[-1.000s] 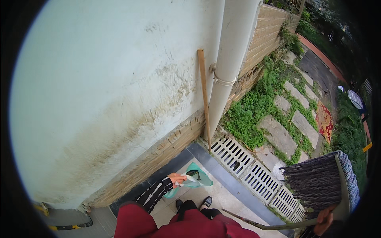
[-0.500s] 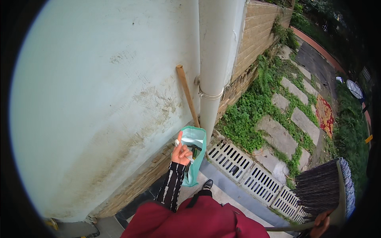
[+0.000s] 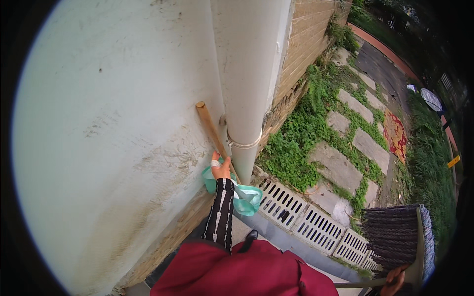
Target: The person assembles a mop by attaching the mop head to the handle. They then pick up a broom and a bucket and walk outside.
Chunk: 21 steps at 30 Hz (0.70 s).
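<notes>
My left hand (image 3: 222, 168) reaches to a wooden stick (image 3: 210, 123) leaning in the wall corner. Its thumb lies across the front of the stick and its fingers bend on the left side. Something white shows at those fingers, perhaps a bag handle. Just behind and below that hand is a green bag (image 3: 248, 200) with a white inside; hand and sleeve partly hide it. At the lower right, my right hand (image 3: 395, 281), partly dark at the picture's rim, is closed on a mop (image 3: 395, 236) with dark purple cord strands and a pale frame and handle.
A white drainpipe (image 3: 244, 89) stands in the corner beside the pale, stained wall (image 3: 113, 133). Slotted drain covers (image 3: 281, 201) run along the paving. Stone slabs (image 3: 335, 163) among green plants and a red-yellow mat (image 3: 395, 135) lie to the right.
My left hand has moved up from the bag's opening to the stick, its raised finger now lowered. The bag has shifted and folded beneath it. The mop stays at the lower right.
</notes>
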Motion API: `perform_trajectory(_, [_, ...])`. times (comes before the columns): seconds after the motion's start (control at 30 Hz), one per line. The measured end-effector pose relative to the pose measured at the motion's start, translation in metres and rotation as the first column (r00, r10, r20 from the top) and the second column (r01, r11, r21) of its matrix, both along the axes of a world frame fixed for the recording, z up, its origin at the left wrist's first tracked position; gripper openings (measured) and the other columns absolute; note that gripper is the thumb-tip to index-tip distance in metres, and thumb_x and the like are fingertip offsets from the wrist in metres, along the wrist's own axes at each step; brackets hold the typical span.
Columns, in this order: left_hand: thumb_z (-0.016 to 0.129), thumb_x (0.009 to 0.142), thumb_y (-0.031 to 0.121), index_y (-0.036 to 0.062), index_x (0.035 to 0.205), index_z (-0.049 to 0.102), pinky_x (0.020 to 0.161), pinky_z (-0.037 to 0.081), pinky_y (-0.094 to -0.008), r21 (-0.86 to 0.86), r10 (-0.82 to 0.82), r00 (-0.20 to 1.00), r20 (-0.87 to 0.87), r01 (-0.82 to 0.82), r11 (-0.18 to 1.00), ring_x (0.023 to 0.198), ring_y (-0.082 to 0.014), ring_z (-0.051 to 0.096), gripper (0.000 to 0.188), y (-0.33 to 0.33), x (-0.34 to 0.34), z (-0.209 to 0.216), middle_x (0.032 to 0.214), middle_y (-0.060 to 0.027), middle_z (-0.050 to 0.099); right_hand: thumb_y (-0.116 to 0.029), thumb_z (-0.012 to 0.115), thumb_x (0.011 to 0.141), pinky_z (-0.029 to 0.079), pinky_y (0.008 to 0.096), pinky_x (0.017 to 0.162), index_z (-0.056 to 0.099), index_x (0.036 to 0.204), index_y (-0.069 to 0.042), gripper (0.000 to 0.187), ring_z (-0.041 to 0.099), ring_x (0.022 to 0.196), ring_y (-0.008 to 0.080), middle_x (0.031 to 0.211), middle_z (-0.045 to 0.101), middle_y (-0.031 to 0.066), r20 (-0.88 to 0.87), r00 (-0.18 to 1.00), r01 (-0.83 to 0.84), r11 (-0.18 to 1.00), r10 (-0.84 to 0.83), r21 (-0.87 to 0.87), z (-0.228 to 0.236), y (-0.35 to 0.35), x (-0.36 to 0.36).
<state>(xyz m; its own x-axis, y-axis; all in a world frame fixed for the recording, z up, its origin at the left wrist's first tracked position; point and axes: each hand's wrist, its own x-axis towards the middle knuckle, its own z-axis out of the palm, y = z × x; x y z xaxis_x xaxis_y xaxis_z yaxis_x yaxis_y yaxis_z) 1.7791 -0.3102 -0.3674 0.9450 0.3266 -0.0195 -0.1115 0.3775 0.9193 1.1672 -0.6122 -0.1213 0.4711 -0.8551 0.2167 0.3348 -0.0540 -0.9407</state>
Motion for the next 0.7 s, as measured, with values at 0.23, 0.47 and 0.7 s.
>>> perform_trajectory(0.23, [0.066,0.072,0.016,-0.0034,0.096,0.061,0.068,0.046,-0.0305,0.325,-0.007,1.000,-0.026,0.015,0.946,0.075,-0.0177,0.059,0.032,0.004,0.065,-0.056,0.087,-0.0075,0.065,-0.022,0.047,0.095,0.033,0.0251,0.048,0.047,0.111,-0.007,0.022,0.036,0.052,0.0085,0.074,0.042,0.0005,0.038,0.975,0.220,0.968,-0.217,-0.124,0.005,-0.014,-0.006])
perform_trajectory(0.47, [0.067,0.080,0.022,-0.0024,0.073,0.057,0.065,0.042,-0.0326,0.508,-0.127,0.990,-0.053,0.137,0.851,0.067,-0.0156,0.048,0.027,-0.008,-0.014,-0.039,0.071,-0.0067,0.055,-0.022,0.047,0.096,0.034,0.0258,0.050,0.046,0.104,-0.006,0.019,0.036,0.053,0.0081,0.074,0.040,0.0019,0.075,0.931,0.362,0.882,-0.357,-0.302,0.052,-0.043,0.007])
perform_trajectory(0.7, [0.065,0.083,0.016,0.0038,0.072,0.048,0.065,0.040,-0.0279,0.430,-0.190,0.982,0.009,0.168,0.887,0.067,-0.0129,0.046,0.024,-0.109,-0.109,0.015,0.071,-0.0033,0.048,-0.021,0.047,0.096,0.032,0.0223,0.049,0.045,0.103,-0.005,0.018,0.034,0.052,0.0063,0.073,0.038,0.0008,0.155,0.856,0.516,0.805,-0.492,-0.292,0.094,-0.152,0.021])
